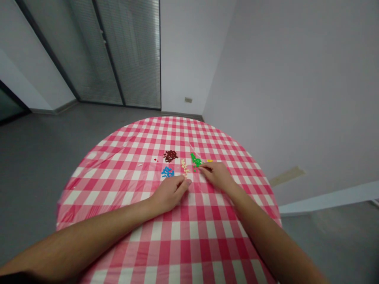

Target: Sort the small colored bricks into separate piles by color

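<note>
My left hand (171,193) rests on the checked tablecloth with its fingers closed in a pinch, just below the cream pieces (185,165). A heap of small blue pieces (167,172) lies directly beyond its knuckles. My right hand (219,176) is also pinched, its fingertips at the near edge of the small green pieces (196,160). Whatever either pinch holds is too small to make out. A few yellow pieces (210,161) show behind my right hand, partly covered by it. Farther off sits a pile of dark brown pieces (171,156).
The round table wears a red-and-white checked tablecloth (166,244). Left of the brown pile lies a small red piece (155,159), with a whitish piece (140,165) nearby. A white wall (296,98) stands to the right; glass panels with blinds (133,55) are behind.
</note>
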`<move>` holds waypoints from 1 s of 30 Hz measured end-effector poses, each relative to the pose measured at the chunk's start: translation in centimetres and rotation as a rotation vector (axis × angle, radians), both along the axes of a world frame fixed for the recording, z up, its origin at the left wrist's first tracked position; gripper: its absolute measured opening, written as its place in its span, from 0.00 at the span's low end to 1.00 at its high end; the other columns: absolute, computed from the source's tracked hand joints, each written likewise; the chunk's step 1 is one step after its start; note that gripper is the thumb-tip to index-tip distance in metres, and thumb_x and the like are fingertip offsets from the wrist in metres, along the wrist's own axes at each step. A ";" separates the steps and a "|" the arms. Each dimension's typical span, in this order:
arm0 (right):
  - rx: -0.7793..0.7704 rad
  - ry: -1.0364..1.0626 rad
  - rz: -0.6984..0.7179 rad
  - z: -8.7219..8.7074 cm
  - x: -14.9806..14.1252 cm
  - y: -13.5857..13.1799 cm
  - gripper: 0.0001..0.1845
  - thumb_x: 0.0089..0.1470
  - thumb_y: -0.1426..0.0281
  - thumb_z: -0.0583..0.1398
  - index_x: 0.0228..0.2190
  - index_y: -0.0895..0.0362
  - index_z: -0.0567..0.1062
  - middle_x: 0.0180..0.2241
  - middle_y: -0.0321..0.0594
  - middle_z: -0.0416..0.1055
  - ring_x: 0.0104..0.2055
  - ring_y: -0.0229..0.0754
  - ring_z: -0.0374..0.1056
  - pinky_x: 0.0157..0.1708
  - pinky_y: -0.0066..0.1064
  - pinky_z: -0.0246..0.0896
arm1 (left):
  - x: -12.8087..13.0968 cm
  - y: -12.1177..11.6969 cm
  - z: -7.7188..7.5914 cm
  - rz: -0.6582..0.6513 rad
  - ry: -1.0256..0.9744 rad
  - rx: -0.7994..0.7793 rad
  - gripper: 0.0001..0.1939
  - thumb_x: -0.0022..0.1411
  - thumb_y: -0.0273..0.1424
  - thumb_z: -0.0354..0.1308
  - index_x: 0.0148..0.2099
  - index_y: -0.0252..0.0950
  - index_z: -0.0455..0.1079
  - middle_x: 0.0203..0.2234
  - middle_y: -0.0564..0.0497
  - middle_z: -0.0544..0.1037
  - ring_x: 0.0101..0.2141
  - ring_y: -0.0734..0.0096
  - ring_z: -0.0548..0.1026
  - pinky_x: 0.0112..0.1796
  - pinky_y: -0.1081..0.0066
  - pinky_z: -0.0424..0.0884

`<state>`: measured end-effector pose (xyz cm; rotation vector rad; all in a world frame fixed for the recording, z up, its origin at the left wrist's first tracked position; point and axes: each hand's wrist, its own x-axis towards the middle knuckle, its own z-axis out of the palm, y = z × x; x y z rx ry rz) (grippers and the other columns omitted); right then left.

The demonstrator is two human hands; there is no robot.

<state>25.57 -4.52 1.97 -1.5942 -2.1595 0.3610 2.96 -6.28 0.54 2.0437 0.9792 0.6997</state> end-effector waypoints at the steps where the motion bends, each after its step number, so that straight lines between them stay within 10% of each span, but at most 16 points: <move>1: -0.019 -0.037 0.011 0.0 0.5 0.4 0.12 0.62 0.67 0.58 0.37 0.55 0.82 0.37 0.43 0.81 0.37 0.45 0.75 0.38 0.32 0.64 | 0.0 -0.1 0.0 -0.026 0.025 0.006 0.25 0.72 0.43 0.41 0.28 0.37 0.67 0.24 0.50 0.75 0.28 0.66 0.73 0.32 0.68 0.63; 9: -0.018 -0.170 0.139 0.0 1.3 1.9 0.12 0.60 0.69 0.59 0.43 0.55 0.81 0.40 0.45 0.80 0.38 0.45 0.74 0.37 0.32 0.64 | 0.1 -0.6 0.4 -0.131 0.053 0.009 0.28 0.73 0.42 0.39 0.25 0.36 0.68 0.22 0.51 0.74 0.27 0.68 0.71 0.34 0.69 0.62; 15: 0.192 -0.090 -0.149 -0.1 5.7 0.3 0.16 0.61 0.64 0.56 0.45 0.58 0.79 0.39 0.48 0.78 0.39 0.47 0.72 0.40 0.36 0.66 | 0.0 -0.8 0.5 -0.140 0.071 -0.012 0.28 0.72 0.42 0.40 0.25 0.36 0.69 0.22 0.51 0.74 0.26 0.68 0.71 0.33 0.69 0.62; 21: 0.103 -0.207 -0.080 -2.5 6.5 -2.0 0.23 0.58 0.57 0.61 0.49 0.60 0.75 0.43 0.50 0.73 0.45 0.50 0.69 0.46 0.40 0.65 | 0.1 -1.1 0.2 -0.149 0.066 0.012 0.25 0.70 0.40 0.45 0.24 0.36 0.67 0.20 0.52 0.71 0.25 0.70 0.69 0.31 0.69 0.60; 30: 0.098 -0.342 -0.109 -3.1 5.8 0.9 0.13 0.65 0.69 0.54 0.36 0.58 0.77 0.35 0.45 0.74 0.40 0.44 0.69 0.41 0.31 0.62 | 0.2 -1.3 -0.4 -0.163 0.014 0.059 0.22 0.67 0.36 0.49 0.20 0.35 0.59 0.16 0.55 0.63 0.23 0.73 0.64 0.29 0.71 0.57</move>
